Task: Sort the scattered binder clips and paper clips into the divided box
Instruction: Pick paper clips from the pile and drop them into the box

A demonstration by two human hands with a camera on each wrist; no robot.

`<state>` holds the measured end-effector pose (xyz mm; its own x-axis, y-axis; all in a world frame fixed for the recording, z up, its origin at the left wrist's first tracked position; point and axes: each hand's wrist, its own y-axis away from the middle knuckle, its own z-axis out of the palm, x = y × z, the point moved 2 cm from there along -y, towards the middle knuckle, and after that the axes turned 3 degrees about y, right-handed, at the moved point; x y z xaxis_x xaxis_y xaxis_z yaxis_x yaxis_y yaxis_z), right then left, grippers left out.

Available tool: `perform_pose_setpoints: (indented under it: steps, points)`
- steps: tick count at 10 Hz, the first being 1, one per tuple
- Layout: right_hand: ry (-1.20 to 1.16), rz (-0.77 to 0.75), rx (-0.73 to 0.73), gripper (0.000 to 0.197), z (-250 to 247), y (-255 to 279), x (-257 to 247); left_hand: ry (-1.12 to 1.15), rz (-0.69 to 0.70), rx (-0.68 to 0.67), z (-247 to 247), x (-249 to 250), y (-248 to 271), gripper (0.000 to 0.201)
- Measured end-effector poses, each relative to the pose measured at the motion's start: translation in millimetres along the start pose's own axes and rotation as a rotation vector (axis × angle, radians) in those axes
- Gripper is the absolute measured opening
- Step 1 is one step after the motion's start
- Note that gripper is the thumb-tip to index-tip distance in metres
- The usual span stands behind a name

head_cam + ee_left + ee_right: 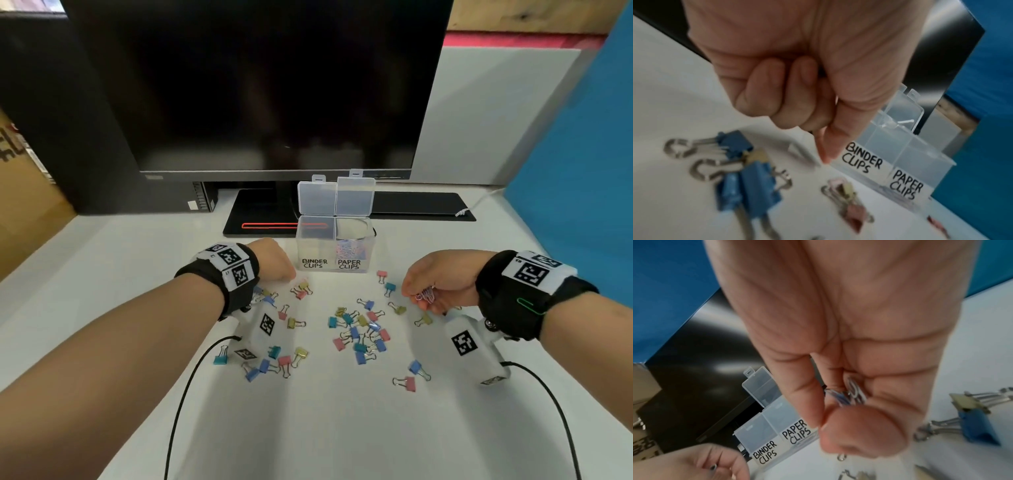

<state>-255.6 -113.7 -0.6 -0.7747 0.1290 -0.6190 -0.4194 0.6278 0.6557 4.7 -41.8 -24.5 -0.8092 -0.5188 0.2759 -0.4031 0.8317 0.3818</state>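
Note:
The clear divided box point(315, 246) stands open at the table's middle, labelled BINDER CLIPS on the left and PAPER CLIPS on the right; the right compartment holds paper clips. My right hand point(435, 281) hovers right of the box, its fingers and thumb point(863, 431) curled round a bunch of paper clips point(425, 294) point(849, 395). My left hand point(274, 265) sits low beside the box's left wall, fingers curled point(777, 100), thumb tip by a pale paper clip point(804, 153); a bit of metal shows between its fingers point(713, 467). Coloured binder clips point(359, 332) lie scattered in front.
A dark monitor point(267, 85) and its base point(260, 219) stand right behind the box. A blue partition point(575, 171) closes the right side. More binder clips point(270, 363) lie near the left forearm, and black cables point(185, 394) run off both wrists.

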Motion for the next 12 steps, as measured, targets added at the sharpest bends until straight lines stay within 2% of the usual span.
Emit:
perform_pose_setpoints:
  steps: [2,3,4,5,6,7,8,9,10,11,12]
  points:
    - [0.018,-0.008,0.0,0.008,8.0,-1.7,-15.5,0.168,-0.024,0.097,8.3,8.4,-1.3,0.033]
    - [-0.067,-0.057,0.05,0.012,6.1,0.4,-30.6,0.13,-0.02,0.089,11.6,17.3,-1.2,0.036]
    - [-0.174,-0.138,0.187,0.021,-1.9,-3.7,-53.0,0.064,0.002,0.043,13.4,22.5,-3.2,0.04]
    - [-0.198,-0.199,0.239,0.015,-4.8,-13.2,-81.3,-0.009,-0.009,-0.018,15.0,23.7,-3.2,0.039]
    - [-0.142,-0.186,0.211,0.017,-5.7,-26.0,-103.8,-0.049,0.016,-0.079,9.5,26.3,10.6,0.025]
    - [-0.058,-0.168,0.199,0.038,-6.8,-32.2,-113.5,0.175,-0.06,-0.169,9.3,17.1,8.3,0.019]
    - [-0.033,-0.184,0.184,0.051,-10.3,-33.7,-114.4,0.669,-0.205,-0.308,2.8,2.8,9.8,0.012]
    - [-0.074,-0.208,0.192,0.046,-14.8,-33.1,-109.0,0.95,-0.152,-0.403,-8.6,4.6,15.8,0.008]
    - [-0.184,-0.248,0.201,0.039,-20.3,-26.9,-99.1,1.044,-0.01,-0.452,-22.2,29.9,22.0,0.017]
    - [-0.263,-0.257,0.254,0.029,-24.5,-18.3,-87.0,1.068,0.04,-0.45,-32.8,62.7,17.9,0.017]
    - [-0.259,-0.279,0.316,0.027,-27.1,-10.4,-74.1,1.111,0.029,-0.34,-39.4,92.1,4.6,0.019]
